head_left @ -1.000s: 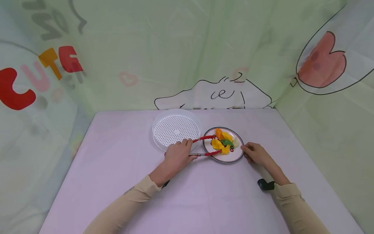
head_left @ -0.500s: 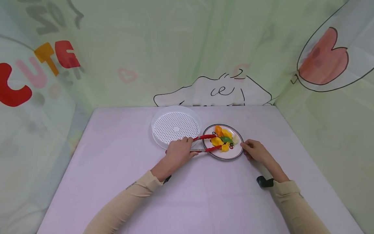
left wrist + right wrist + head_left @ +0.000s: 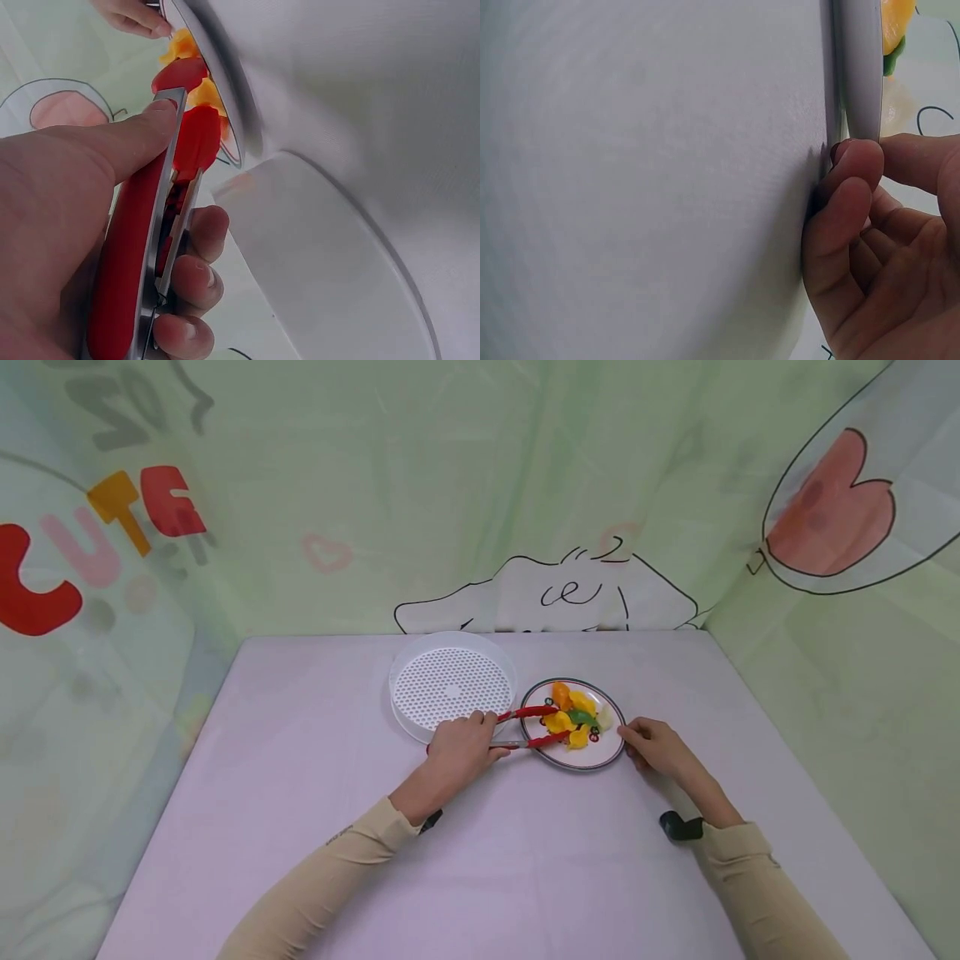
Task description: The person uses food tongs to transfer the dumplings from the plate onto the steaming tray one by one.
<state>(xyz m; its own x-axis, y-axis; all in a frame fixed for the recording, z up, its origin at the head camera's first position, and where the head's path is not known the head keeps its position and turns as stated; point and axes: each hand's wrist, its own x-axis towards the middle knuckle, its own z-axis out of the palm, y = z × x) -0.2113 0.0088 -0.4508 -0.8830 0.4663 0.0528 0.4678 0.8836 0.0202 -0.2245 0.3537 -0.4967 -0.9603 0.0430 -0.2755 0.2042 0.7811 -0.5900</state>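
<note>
My left hand point(image 3: 459, 750) holds metal tongs point(image 3: 124, 255) with red grips and red tips, thumb on one arm and fingers curled round the other in the left wrist view. Both tips reach over a white, dark-rimmed plate point(image 3: 600, 753), at either side of a yellow piece point(image 3: 558, 722). More yellow and orange pieces, a green piece point(image 3: 581, 717) and a pale piece point(image 3: 604, 718) lie on the plate. At its right edge, my right hand point(image 3: 655, 746) pinches the rim between thumb and fingers; the right wrist view shows the fingertips under the plate's edge point(image 3: 861, 67).
A round white tray point(image 3: 452, 689) with a perforated bottom stands left of the plate, its front edge partly behind my left hand. Both sit on a table with a pale lilac cloth point(image 3: 525, 860). Printed curtains point(image 3: 465, 485) rise behind and beside the table.
The tongs' tips have drawn closer together around the yellow piece. My right hand keeps its hold on the plate rim, and the whole head view has shifted slightly.
</note>
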